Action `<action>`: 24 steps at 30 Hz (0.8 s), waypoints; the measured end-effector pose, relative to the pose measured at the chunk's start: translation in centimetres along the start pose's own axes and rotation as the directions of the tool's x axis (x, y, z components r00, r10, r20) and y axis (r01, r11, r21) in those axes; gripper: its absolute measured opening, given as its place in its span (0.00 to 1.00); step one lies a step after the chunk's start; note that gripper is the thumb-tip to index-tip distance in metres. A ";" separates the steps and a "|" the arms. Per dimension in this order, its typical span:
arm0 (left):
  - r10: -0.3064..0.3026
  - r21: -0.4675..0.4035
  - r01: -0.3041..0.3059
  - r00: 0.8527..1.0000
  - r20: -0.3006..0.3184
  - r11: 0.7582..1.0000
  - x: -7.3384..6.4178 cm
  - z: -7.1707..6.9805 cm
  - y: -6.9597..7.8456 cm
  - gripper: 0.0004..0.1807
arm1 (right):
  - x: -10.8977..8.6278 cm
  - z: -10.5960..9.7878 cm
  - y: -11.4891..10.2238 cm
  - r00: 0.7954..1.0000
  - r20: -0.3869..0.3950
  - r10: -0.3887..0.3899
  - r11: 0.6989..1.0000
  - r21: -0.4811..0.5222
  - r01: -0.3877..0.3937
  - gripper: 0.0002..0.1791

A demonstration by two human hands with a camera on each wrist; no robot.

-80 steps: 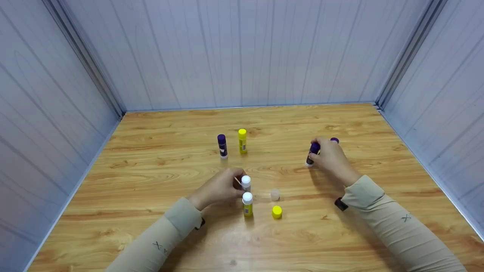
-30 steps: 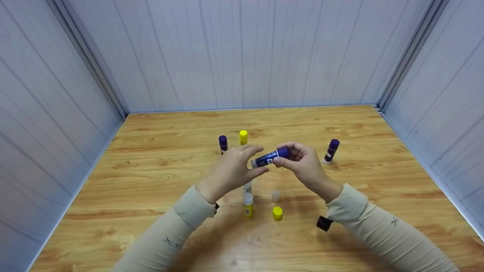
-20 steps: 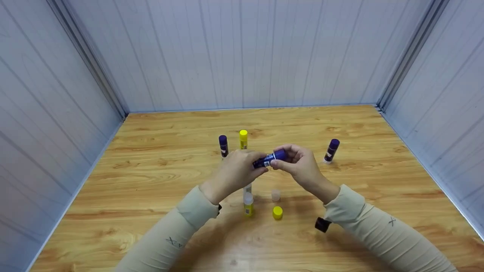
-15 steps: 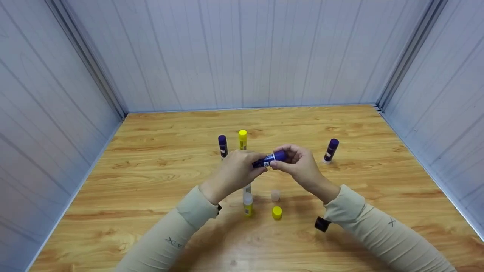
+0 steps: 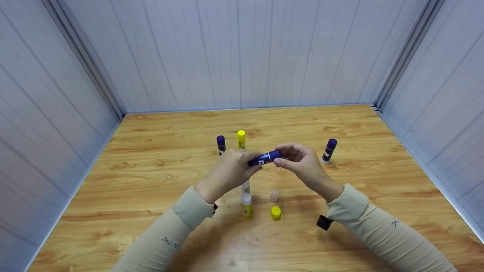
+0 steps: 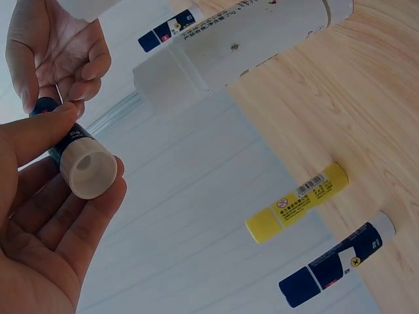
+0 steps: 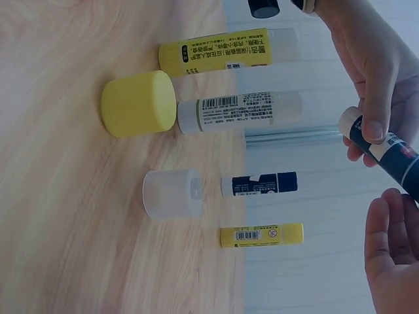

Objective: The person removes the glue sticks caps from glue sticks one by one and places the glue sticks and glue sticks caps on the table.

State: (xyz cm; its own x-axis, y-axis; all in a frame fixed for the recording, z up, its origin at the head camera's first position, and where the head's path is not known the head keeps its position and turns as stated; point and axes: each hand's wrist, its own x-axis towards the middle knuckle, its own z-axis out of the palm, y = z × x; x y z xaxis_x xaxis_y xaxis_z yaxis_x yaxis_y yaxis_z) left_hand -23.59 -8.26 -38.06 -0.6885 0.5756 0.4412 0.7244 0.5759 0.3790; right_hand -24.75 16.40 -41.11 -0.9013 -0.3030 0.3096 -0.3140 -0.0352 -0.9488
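Note:
Above the middle of the table, my left hand (image 5: 231, 168) grips a dark blue glue stick (image 5: 263, 158) near its white base, thumb on one side and fingers on the other. The stick lies tilted, its blue cap pointing right. In the left wrist view the hollow white base (image 6: 91, 171) faces the camera. My right hand (image 5: 304, 168) is at the cap end, its thumb and fingers loosely spread around it. Seen from the right wrist, the fingers (image 7: 387, 229) are fairly straight beside the cap.
Nearer me stand a white-topped yellow glue stick (image 5: 247, 207) and a white one (image 5: 245, 187). A yellow cap (image 5: 276, 212) and a translucent cap (image 5: 274, 195) lie right of them. Behind are blue (image 5: 221, 144) and yellow (image 5: 241, 138) glue sticks; another blue one (image 5: 329, 150) stands right.
My right hand has lifted the blue glue stick from the right and brought it to the centre. My left hand left the white stick and took the blue one's base, which has just shifted left.

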 end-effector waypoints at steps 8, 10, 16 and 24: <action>0.038 0.008 -0.038 0.999 -0.036 0.999 0.0 0.1 0.1 0.09 | 0.1 0.5 -0.3 1.000 -0.022 -0.004 0.999 0.044 0.005 0.16; 0.053 0.015 -0.052 0.997 -0.051 0.999 0.0 0.1 0.0 0.08 | 0.1 0.7 -0.3 0.999 -0.032 -0.016 0.998 0.058 0.018 0.15; 0.060 0.017 -0.059 0.997 -0.050 0.998 -0.2 0.1 0.0 0.08 | 0.1 1.0 -0.2 0.998 -0.054 -0.043 0.998 0.046 0.045 0.13; 0.043 -0.030 -0.044 0.999 -0.023 0.999 -0.1 -0.3 -0.1 0.10 | 0.1 0.8 -0.3 0.996 -0.075 -0.047 0.999 0.018 0.048 0.13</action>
State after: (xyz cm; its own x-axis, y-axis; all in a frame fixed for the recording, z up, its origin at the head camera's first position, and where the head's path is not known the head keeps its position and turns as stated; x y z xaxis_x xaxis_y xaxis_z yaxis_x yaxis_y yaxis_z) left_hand -23.54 -8.50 -37.93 -0.6554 0.5866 0.4758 0.7548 0.5325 0.3831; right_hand -24.50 15.60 -40.84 -0.9055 -0.2288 0.3573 -0.3515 -0.0672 -0.9338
